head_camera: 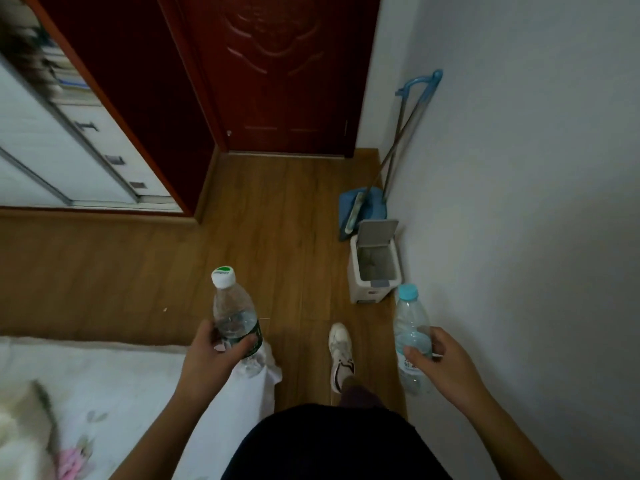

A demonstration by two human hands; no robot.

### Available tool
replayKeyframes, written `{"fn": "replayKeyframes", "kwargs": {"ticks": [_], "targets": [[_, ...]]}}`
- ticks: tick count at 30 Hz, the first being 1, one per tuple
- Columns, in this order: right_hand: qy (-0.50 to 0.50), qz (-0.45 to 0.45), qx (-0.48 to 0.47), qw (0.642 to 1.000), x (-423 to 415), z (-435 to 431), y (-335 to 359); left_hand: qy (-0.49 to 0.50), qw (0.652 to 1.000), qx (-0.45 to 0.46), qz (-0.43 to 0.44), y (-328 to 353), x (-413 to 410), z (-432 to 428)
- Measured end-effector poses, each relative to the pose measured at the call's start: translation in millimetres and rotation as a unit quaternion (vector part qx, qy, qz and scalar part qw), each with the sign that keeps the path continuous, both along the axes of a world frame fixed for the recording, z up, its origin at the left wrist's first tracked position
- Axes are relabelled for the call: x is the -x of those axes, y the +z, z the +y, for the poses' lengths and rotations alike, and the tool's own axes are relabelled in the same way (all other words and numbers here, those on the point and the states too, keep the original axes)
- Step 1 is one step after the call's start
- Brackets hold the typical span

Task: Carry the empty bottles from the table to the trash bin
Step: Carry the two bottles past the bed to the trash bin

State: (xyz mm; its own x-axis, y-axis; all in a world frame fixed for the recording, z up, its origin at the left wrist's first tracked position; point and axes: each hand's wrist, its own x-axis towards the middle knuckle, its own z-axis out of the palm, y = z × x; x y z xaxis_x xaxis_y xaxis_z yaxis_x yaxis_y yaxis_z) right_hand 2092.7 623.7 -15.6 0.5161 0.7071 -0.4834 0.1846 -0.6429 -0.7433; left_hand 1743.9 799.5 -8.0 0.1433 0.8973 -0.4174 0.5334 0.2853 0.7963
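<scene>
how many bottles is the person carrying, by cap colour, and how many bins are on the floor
White-capped bottle, in the left hand: 1
Blue-capped bottle, in the right hand: 1
Trash bin, lid open, by the wall: 1
Total: 3

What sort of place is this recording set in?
Most likely a bedroom at home: a bed with floral bedding at lower left, a sliding-door wardrobe, a dark red door, and wood flooring.
</scene>
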Motion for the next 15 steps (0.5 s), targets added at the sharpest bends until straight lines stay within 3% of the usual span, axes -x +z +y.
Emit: {"fn": "replayKeyframes", "kwargs": {"ticks": [9,15], "targets": [[0.082,0.034,-0.017,0.996,-68.9,203.2,0.5,0.102,0.994,0.038,-0.013,-6.6,-39.5,104.4],[0.131,0.052,-0.029,0.990,-89.5,309.2,20.9,0.111,0.993,0.035,-0.013,-0.2,-77.4,177.5]]}}
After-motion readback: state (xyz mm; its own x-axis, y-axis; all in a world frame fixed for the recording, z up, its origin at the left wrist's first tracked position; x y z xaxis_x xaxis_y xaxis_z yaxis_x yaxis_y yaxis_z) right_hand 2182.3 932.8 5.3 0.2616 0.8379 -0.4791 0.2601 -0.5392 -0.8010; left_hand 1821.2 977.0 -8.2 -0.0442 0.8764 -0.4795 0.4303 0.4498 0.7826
